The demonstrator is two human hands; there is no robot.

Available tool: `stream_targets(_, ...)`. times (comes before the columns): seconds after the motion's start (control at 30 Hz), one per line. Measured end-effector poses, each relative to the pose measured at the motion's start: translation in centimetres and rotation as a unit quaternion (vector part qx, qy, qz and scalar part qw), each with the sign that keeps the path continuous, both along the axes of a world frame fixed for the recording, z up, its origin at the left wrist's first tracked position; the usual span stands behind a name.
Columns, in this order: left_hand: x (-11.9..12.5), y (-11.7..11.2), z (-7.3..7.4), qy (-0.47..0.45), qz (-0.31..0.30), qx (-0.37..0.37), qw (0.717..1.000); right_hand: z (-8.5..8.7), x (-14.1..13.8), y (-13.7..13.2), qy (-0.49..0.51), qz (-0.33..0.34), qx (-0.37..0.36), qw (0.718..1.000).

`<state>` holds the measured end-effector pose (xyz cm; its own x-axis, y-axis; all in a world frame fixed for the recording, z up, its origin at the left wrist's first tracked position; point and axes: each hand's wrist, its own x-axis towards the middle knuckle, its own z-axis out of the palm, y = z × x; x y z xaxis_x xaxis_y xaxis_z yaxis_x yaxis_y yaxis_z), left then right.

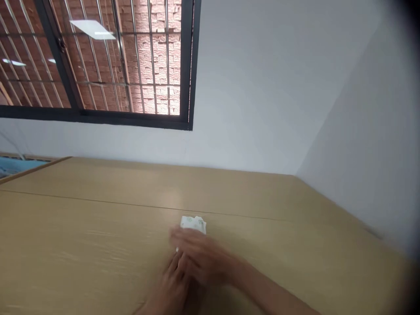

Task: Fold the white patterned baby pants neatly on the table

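A small white piece with pale green prints [193, 223], soft-looking like folded paper or cloth, lies on the wooden table. Its far end shows beyond my fingers, and the rest is covered by my hands. My left hand [173, 280] is at its near end, fingers bent and close together on it; a bit of white edge peeks out by the fingertips. Over the middle of the white piece passes my right hand [203, 256], smeared by motion and partly overlapping the left fingers. Whether the right fingers grip anything is hidden by the blur.
The light wooden tabletop [98, 236] spreads wide, with a thin seam across it. Behind it rises a white wall [249, 87] with a dark-framed, barred window [131, 114]. Another wall [370, 144] bounds the right side. Something light blue [19, 165] shows past the far left edge.
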<state>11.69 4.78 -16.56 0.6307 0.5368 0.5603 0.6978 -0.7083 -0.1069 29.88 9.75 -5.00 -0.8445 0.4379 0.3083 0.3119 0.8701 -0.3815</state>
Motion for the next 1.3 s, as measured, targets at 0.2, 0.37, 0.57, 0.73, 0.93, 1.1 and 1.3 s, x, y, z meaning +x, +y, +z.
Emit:
stream_targets(0.2, -0.1, 0.8, -3.7, -0.047, 0.021, -0.037, 0.998, -2.6, 0.4, -1.1, -0.018, 0.014, -0.044, 0.999)
stream_targets(0.37, -0.1, 1.2, -2.6, -0.035, 0.026, 0.064, 0.997, -3.7, 1.6, 3.6, -0.092, -0.033, -0.024, 0.995)
stream_targets(0.57, -0.2, 1.5, -0.8, -0.011, 0.021, 0.111, 0.994, -5.6, 3.4, 7.4, -0.065, -0.141, 0.016, 0.988)
stream_targets(0.73, -1.8, 1.4, 2.6, -0.116, -0.006, -0.045, 0.992, -6.8, 4.0, 7.3, 0.025, -0.191, 0.056, 0.980)
stream_targets(0.93, -3.3, 1.5, 4.4, -0.234, 0.119, -0.229, 0.937, -6.5, 4.5, 6.9, 0.150, -0.233, 0.125, 0.953)
stream_targets(1.1, -3.2, 1.8, 3.1, -0.215, 0.125, -0.237, 0.939, -6.3, 4.6, 6.8, 0.216, -0.260, 0.137, 0.931)
stream_targets(1.3, -2.9, 1.7, 2.7, -0.186, 0.141, -0.223, 0.946, -6.1, 4.3, 6.4, 0.202, -0.215, 0.174, 0.940)
